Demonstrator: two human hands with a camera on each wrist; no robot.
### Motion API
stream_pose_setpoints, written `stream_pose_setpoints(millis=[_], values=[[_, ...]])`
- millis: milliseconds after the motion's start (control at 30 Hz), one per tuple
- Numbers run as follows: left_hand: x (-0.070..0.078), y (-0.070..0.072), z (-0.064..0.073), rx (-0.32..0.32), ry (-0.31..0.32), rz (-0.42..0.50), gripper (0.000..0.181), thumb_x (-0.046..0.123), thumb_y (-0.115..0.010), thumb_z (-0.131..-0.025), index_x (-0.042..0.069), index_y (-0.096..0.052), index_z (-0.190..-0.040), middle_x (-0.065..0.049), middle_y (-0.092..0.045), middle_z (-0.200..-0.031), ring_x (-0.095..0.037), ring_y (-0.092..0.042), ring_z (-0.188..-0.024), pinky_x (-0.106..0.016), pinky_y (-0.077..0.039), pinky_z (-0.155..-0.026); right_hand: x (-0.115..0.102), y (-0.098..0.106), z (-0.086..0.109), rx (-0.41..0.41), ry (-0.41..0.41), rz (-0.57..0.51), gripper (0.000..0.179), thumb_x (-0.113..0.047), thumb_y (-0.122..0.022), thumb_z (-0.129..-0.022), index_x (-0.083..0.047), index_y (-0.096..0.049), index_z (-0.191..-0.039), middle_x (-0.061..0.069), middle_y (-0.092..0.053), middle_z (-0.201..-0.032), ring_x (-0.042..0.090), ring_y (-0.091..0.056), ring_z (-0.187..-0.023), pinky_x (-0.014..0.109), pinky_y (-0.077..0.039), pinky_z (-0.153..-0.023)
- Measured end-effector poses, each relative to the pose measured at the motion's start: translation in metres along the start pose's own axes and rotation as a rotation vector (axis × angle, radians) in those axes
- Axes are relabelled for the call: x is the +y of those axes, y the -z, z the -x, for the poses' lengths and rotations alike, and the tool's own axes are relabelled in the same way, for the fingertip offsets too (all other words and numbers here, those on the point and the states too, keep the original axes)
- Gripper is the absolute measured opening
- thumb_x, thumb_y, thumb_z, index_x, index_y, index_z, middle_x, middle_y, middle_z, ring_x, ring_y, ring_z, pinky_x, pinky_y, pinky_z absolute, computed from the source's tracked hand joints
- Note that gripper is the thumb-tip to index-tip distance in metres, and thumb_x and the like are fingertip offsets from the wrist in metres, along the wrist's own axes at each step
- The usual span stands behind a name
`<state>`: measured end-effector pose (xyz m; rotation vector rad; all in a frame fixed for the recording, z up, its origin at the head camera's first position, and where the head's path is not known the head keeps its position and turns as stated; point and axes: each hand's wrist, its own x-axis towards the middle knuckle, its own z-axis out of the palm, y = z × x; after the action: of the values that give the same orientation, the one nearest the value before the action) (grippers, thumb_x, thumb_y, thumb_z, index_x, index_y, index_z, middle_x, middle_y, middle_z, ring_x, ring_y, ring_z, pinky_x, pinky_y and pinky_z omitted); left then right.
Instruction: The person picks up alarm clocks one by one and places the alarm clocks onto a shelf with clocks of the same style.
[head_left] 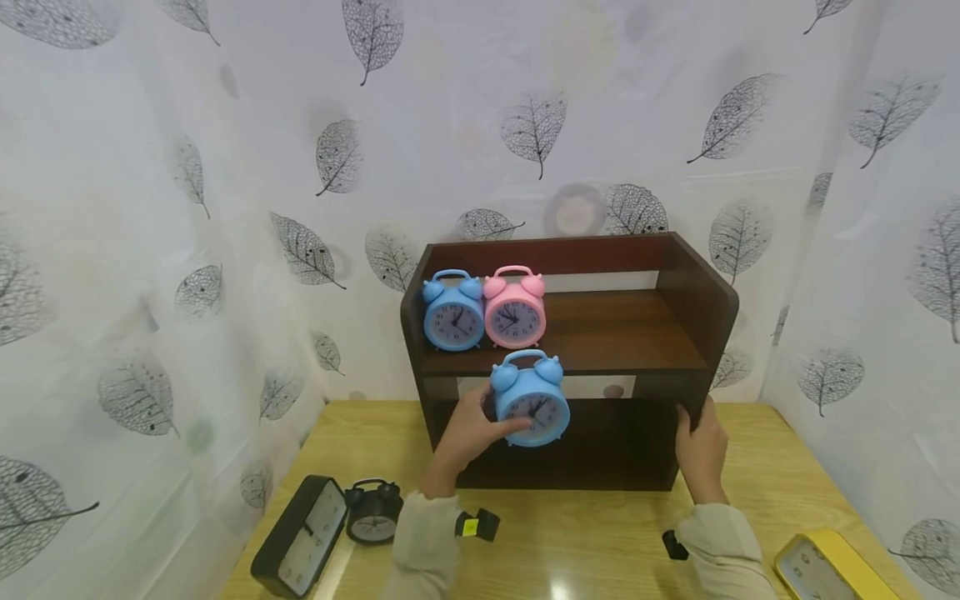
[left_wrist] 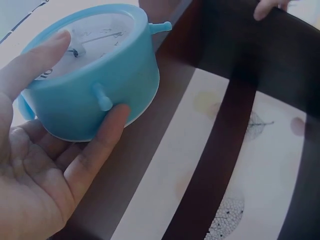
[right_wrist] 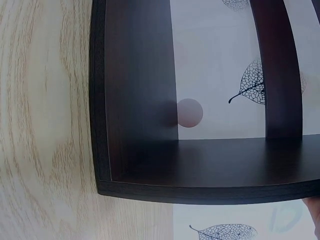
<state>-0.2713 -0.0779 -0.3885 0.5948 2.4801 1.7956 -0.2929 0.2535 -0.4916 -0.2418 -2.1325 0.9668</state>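
Blue clock in hand (head_left: 534,400): light blue twin-bell alarm clock, held upright in front of the shelf (head_left: 622,329), overlapping the front edge of its upper board; dial faced away from the shelf.
Left hand (head_left: 471,429): gripped the blue clock in hand, thumb laid across the dial, other fingers around the back and under the body; wrist view agreed.
Right hand (head_left: 703,448): gripped the right side panel of the shelf at its front edge, below the upper board, thumb on the inner face and fingers outside.
Shelf: dark brown, two tiers, stood on the wood-grain table (head_left: 585,542).
Blue clock on board (head_left: 453,312): upright at the left end of the shelf's upper board.
Pink clock (head_left: 515,315): upright on the same board of the shelf, just right of its blue neighbour.
Black round clock (head_left: 373,515): on the table, forward and left of the shelf.
Black rectangular clock (head_left: 302,537): farther left of the shelf, just beside the black round clock.
Yellow clock (head_left: 840,567): forward and right of the shelf, partly cut by the frame.
Leaf-print sheet (head_left: 450,108): hung behind the shelf and to both sides of it.
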Motion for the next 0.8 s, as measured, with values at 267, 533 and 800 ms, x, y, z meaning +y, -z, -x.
stream_pose_setpoints(millis=[267, 533, 800], values=[[0.010, -0.005, -0.003, -0.011, -0.040, 0.008, 0.068, 0.029, -0.078, -0.077, 0.006, -0.048, -0.133, -0.013, -0.060, -0.124, -0.027, -0.058, -0.111, -0.044, -0.047, -0.096, -0.001, 0.002, 0.001, 0.003, 0.003, 0.002, 0.032, -0.010, -0.055, -0.093, 0.009, -0.047, -0.118, 0.041, -0.057, -0.099, 0.061, -0.052, -0.087, 0.063, -0.038, -0.072], [0.015, -0.009, -0.007, -0.016, -0.040, -0.004, 0.069, 0.032, -0.078, -0.077, 0.007, -0.047, -0.133, -0.012, -0.060, -0.122, -0.026, -0.058, -0.109, -0.044, -0.048, -0.095, -0.002, 0.003, 0.001, 0.009, 0.003, -0.009, 0.031, -0.008, -0.056, -0.092, 0.008, -0.047, -0.117, 0.041, -0.057, -0.102, 0.061, -0.052, -0.089, 0.064, -0.038, -0.073], [0.017, -0.015, -0.014, -0.036, -0.044, -0.014, 0.073, 0.033, -0.076, -0.078, 0.010, -0.042, -0.138, -0.012, -0.056, -0.128, -0.027, -0.055, -0.114, -0.046, -0.044, -0.099, -0.003, 0.002, 0.000, 0.002, 0.005, -0.006, 0.029, -0.008, -0.055, -0.092, 0.008, -0.048, -0.116, 0.040, -0.059, -0.098, 0.060, -0.053, -0.084, 0.062, -0.039, -0.070]])
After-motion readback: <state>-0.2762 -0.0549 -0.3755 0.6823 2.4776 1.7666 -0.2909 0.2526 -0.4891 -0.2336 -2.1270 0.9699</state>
